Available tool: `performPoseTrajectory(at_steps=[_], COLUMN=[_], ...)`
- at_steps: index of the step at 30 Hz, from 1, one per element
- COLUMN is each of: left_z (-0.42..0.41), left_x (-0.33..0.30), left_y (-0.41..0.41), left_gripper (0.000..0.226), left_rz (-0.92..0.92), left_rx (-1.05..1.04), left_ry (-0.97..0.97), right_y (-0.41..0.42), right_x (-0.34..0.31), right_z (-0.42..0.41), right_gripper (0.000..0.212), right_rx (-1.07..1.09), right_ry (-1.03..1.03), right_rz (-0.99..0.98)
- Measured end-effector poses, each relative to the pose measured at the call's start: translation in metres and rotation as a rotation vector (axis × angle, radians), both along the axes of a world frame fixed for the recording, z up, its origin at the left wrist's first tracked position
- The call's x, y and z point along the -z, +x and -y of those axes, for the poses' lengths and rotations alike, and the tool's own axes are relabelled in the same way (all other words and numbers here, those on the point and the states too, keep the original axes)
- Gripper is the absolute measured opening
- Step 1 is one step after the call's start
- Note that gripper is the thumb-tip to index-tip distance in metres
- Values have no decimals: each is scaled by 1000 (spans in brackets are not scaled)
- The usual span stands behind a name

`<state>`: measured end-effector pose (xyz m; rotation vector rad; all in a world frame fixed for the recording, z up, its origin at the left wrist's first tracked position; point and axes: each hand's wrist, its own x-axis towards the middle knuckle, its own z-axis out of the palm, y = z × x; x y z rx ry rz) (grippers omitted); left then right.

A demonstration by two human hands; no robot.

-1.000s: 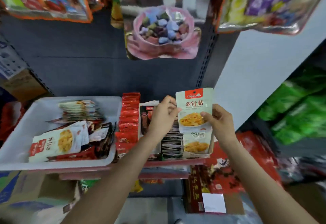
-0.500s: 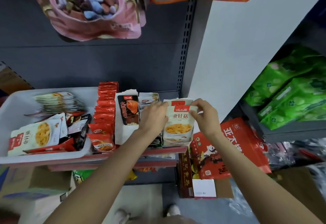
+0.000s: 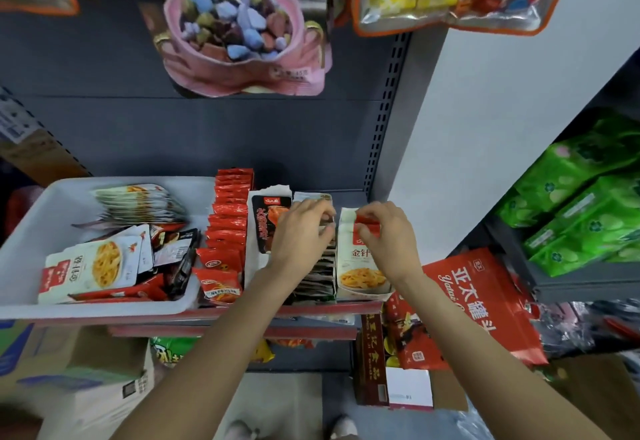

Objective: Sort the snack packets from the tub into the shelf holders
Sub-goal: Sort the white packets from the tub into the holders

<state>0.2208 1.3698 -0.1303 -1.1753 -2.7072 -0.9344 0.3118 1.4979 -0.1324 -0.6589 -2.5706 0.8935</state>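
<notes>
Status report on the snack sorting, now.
Right hand pinches white mushroom packet, seated in rightmost holder. Left hand fingers the dark packets next door. Tub still holds packets. Nothing blocking.

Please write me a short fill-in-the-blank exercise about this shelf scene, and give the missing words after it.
1. The right hand pinches the red top of a ____ packet.
2. The tub stands to the ____ of the red packet row.
3. The left hand rests on the ____ packets.

Missing words: white; left; dark
</notes>
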Motion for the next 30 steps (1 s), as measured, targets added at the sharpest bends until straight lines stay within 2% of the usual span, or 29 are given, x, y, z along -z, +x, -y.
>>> performPoseTrajectory(at_steps=[2,5,9,12,15,18,19,22,23,27,29,30], left_z=[25,67,140,207,270,320,332,355,358,363,364,364], left_x=[-2,-4,-5,15,42,61,63,68,68,77,82,84], left_y=[-9,-31,-69,-107,-144,-168,-173,-190,-195,-206,-207,-207], left_gripper=[13,12,12,12,22,53,59,50,53,80,78,69], left_rz=[83,148,245,314,368,469,485,474,500,653,614,572], left_rx=[-71,-218,-428,-566,-654,-768,-775,-692,-687,-765,-777,-775], left_ry=[105,162,210,155,35,-100,-157,-371,-406,-366,-363,-342], right_y=[-16,-47,-94,-133,-168,-199,-209,-231,-235,-240,-237,-235], right_x=[-2,-4,-4,2,8,22,28,44,48,65,73,76], right_z=[22,63,130,184,236,279,290,314,318,323,322,321], right_gripper=[21,26,31,39,50,58,59,64,65,65,64,63], right_rx=[-68,-190,-343,-441,-563,-660,-681,-764,-780,-805,-752,-710], right_ry=[-32,-105,-77,-61,-18,130,155,170,168,179,186,179], right_rz=[6,10,87,127,251,391,438,574,615,730,703,667])
